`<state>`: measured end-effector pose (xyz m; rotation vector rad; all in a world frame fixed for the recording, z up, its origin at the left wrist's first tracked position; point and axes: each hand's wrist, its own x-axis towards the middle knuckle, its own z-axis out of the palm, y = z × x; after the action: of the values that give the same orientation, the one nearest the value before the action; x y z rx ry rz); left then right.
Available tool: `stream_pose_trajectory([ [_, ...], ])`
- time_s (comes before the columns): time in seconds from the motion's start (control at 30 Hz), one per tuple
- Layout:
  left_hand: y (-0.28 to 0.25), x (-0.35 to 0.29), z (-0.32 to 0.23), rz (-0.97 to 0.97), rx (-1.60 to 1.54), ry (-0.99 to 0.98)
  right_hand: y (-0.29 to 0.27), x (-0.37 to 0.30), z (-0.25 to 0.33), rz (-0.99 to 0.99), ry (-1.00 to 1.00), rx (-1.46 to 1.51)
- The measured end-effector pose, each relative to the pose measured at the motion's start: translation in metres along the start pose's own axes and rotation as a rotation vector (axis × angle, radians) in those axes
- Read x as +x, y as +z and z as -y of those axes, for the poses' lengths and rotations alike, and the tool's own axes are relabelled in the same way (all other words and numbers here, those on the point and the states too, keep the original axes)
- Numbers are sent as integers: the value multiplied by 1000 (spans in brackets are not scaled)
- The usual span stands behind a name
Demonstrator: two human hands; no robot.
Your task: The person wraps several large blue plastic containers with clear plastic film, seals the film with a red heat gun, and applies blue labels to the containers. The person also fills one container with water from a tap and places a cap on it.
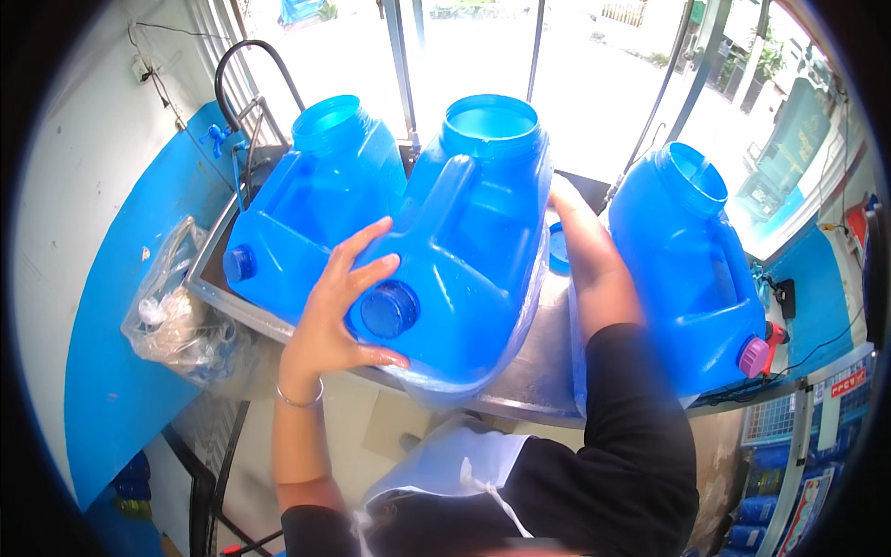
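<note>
Three blue jugs | middle jug (473,251): translucent, uncapped, tilted | left hand (334,316) grasping its base | right hand (562,197) gripping its side

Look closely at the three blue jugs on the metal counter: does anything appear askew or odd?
The middle jug alone wears a clear plastic bag and juts over the counter edge, held by the left hand and right hand. All three mouths are uncapped. No spill or damage shows.
</note>
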<state>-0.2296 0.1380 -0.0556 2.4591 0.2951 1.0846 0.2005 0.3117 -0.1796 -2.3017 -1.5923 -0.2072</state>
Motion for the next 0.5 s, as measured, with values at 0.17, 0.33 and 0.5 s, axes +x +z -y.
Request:
stream_pose_trajectory([
  [0.17,0,2,4,8,-33,-4,3,5,5,-1,-35,-20],
  [0.33,0,1,4,10,-5,-3,5,3,13,-6,-45,-44],
  [0.5,3,0,3,-15,-12,-12,5,-15,11,-36,-39,-51],
])
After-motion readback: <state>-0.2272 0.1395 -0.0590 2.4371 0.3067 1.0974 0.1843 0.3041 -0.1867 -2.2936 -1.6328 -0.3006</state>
